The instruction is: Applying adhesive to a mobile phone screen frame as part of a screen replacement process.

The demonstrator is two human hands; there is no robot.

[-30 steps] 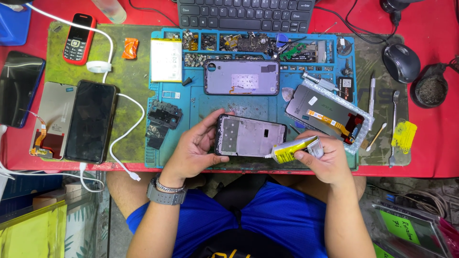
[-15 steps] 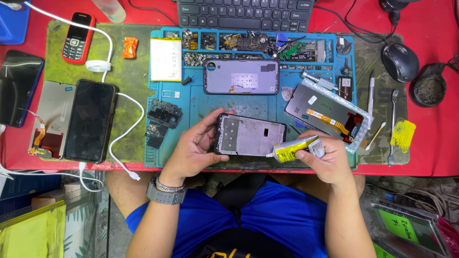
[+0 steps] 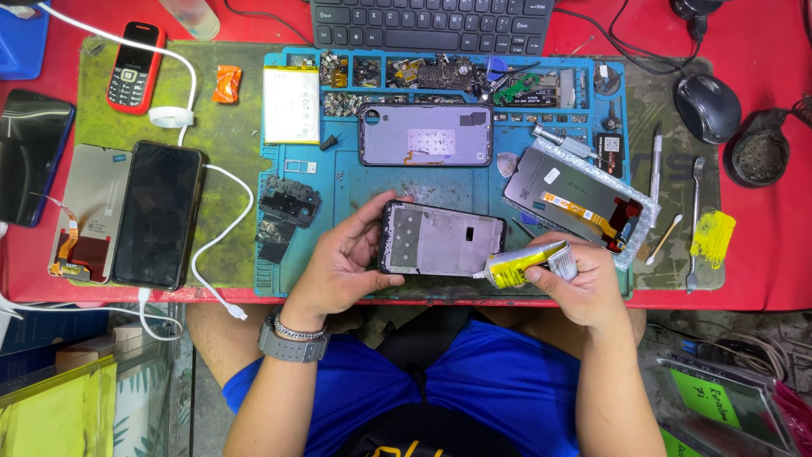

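- Bench (image 3: 774, 254): red top, carrying a green mat at its left and a blue work mat (image 3: 355, 190) at its middle.
- Keyboard (image 3: 431, 21): dark, at the far edge of the bench.
- Black phone (image 3: 158, 213): face up on the green mat, a white cable at its near end.
- Phone frame (image 3: 441, 239): grey inside, dark rim, at the near edge of the blue work mat, lying lengthwise.
- Back cover (image 3: 425, 134): lilac-grey, middle of the blue work mat, beyond the phone frame.
- Display panel (image 3: 575, 199): right part of the blue work mat, orange flex on it.
- Left hand (image 3: 338, 267): closed around the frame's left end, thumb on top, fingers beneath.
- Right hand (image 3: 584, 288): fingers wrapped shut around the glue tube.
- Glue tube (image 3: 529, 264): yellow, its tip touching the frame's near right corner.
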